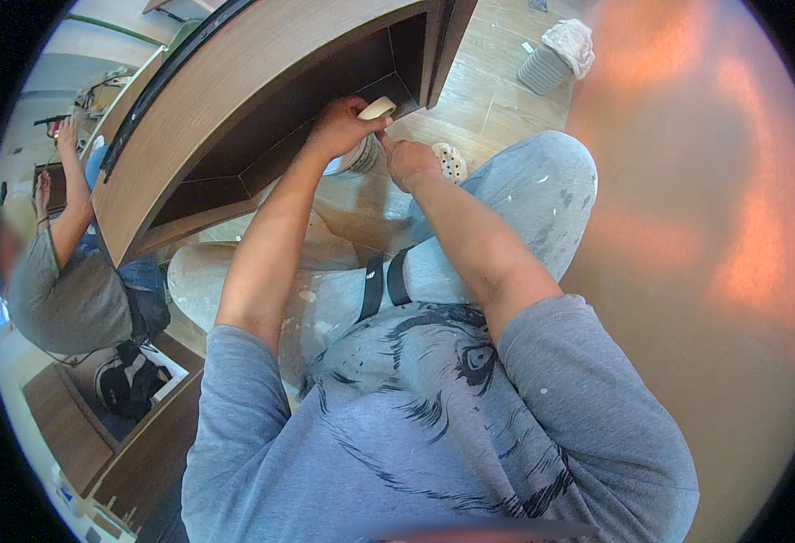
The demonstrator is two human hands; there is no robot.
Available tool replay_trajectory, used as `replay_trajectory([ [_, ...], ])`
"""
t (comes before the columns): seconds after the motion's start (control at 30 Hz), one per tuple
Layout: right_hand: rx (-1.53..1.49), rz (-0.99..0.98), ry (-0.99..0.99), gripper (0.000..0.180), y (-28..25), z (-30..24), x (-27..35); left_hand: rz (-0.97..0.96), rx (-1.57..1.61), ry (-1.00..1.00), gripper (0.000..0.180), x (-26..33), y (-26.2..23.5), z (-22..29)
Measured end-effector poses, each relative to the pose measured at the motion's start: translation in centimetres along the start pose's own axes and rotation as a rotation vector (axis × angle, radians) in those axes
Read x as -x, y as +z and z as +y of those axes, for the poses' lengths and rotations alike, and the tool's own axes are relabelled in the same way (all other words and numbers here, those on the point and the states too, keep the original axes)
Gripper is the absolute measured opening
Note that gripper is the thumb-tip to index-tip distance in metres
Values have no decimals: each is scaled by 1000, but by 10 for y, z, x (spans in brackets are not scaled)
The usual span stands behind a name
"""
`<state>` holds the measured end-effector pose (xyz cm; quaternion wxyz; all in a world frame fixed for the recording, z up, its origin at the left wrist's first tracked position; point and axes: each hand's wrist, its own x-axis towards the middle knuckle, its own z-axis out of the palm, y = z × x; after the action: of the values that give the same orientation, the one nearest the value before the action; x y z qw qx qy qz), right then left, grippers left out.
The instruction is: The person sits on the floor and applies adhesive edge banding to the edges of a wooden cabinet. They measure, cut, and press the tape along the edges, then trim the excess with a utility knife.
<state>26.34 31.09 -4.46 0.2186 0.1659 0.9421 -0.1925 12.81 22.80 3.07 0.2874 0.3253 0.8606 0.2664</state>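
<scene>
A roll of pale masking tape (pixel 376 109) sits in the upper middle of the frame, right at the mouth of the dark recess in the wooden cabinet (pixel 234 100). The left hand (pixel 341 127) has it: fingers curl over the roll from the left, grip clenched around it. Just beside, to the right and a little lower, the right hand (pixel 410 163) is closed too, its fingertips pinched at the lower edge of the roll; whether it holds a loose end of tape is too small to tell. Under the left hand a whitish round container (pixel 361 158) peeks out, mostly hidden by the wrist.

Both bare forearms run down from there to the grey printed T-shirt (pixel 433 425) filling the bottom of the frame. Between them, paint-speckled light trousers (pixel 542 190) cover the bent knees. Near the right hand, a white perforated disc (pixel 450 161) lies on the wood-plank floor (pixel 488 100). Upper right, a ribbed grey bin (pixel 556 59) with a white liner stands on that floor, well apart. Far left, another person in a grey shirt (pixel 58 290) crouches with an arm raised to the cabinet's side.
</scene>
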Motion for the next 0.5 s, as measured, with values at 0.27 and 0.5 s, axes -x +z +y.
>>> replay_trajectory([
  [0.27,-80,-7,-1,78,-8,1,3,51,213,-4,58,17,-25,-12],
  [0.5,-60,-4,5,79,-4,1,1,-4,594,-32,59,73,-68,-47],
])
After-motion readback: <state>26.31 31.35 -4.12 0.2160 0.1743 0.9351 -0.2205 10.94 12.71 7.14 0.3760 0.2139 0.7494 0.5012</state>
